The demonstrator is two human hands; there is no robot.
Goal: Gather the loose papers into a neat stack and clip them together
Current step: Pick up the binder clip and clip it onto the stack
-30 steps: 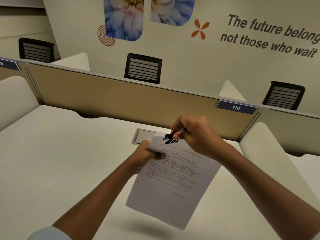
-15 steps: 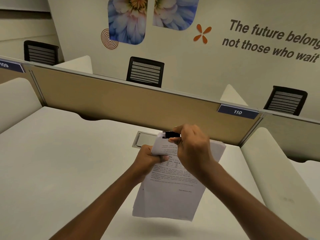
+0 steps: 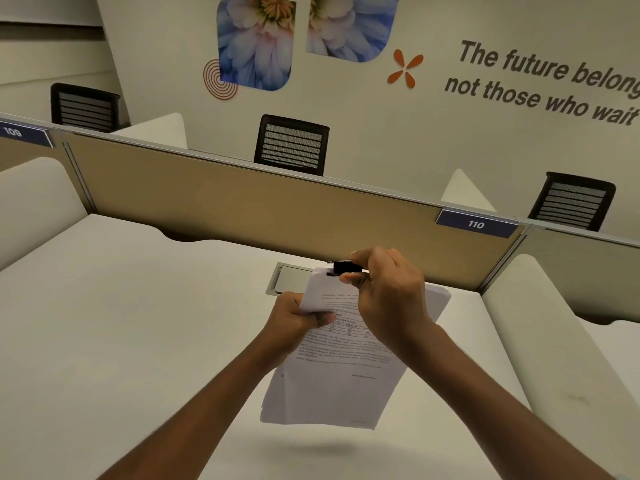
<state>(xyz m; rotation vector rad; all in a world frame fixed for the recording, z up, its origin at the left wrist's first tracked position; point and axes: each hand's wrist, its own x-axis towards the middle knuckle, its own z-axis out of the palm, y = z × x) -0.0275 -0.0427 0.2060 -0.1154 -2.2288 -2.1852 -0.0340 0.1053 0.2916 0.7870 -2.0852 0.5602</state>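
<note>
A stack of printed white papers (image 3: 332,382) hangs in the air above the desk, its top edge tipped away from me. My left hand (image 3: 294,323) grips the stack's upper left side, thumb on the front sheet. My right hand (image 3: 388,292) pinches a black binder clip (image 3: 343,267) at the stack's top edge, near the left corner. The clip's jaws sit over the paper edge. My right hand hides the upper right part of the sheets.
The white desk (image 3: 121,323) lies under the papers, with a grey cable hatch (image 3: 287,278) just behind them. A tan partition (image 3: 242,206) closes the back, with a label 110 (image 3: 476,224). White side dividers stand left and right. Black chairs stand beyond.
The stack has swung from slanted to nearly straight in front of me. My right hand has turned the clip flat and brought it onto the top edge.
</note>
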